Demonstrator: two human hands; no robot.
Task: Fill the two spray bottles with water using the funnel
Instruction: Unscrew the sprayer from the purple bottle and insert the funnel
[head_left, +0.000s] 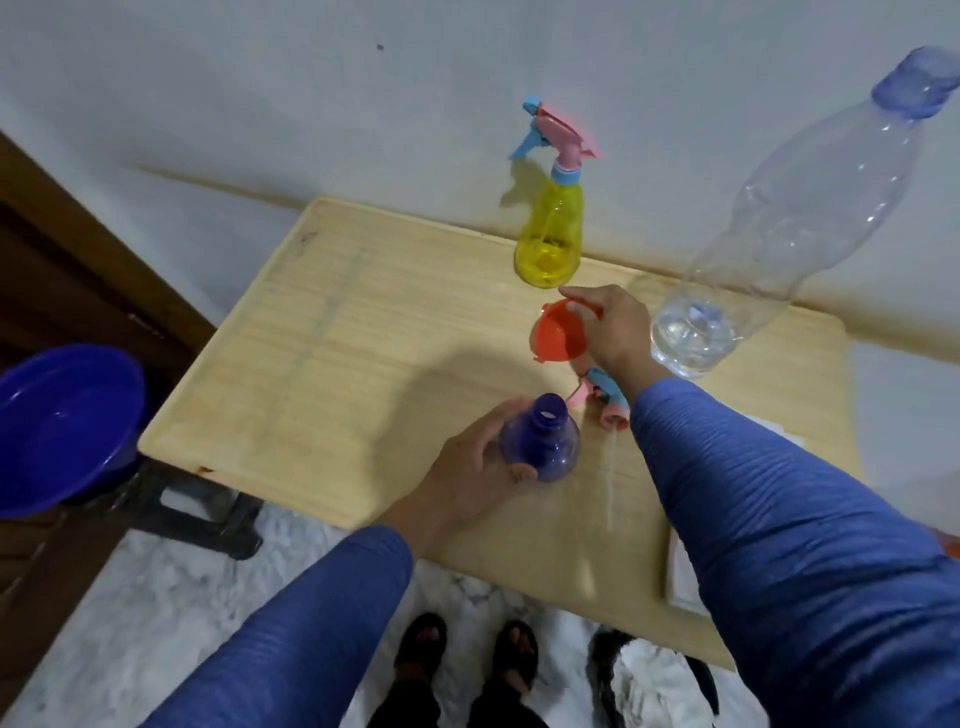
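An open purple spray bottle (540, 441) stands near the table's front, and my left hand (467, 478) grips its side. Just beyond it, my right hand (605, 332) holds an orange funnel (558, 335) by its rim, close above the tabletop. The purple bottle's pink-and-blue spray head (602, 397) lies on the table under my right wrist, its dip tube (613, 473) trailing toward me. A yellow spray bottle (548, 234) with its pink-and-blue trigger on stands at the far edge by the wall. A tall clear water bottle (779, 228) with a blue cap stands at the right, a little water in its bottom.
The light wooden table (322, 353) stands against a white wall. A blue basin (57, 421) sits off the table's left side. A white folded cloth or paper (685, 577) lies at the table's right front. My sandalled feet (467, 654) and a cloth are on the floor.
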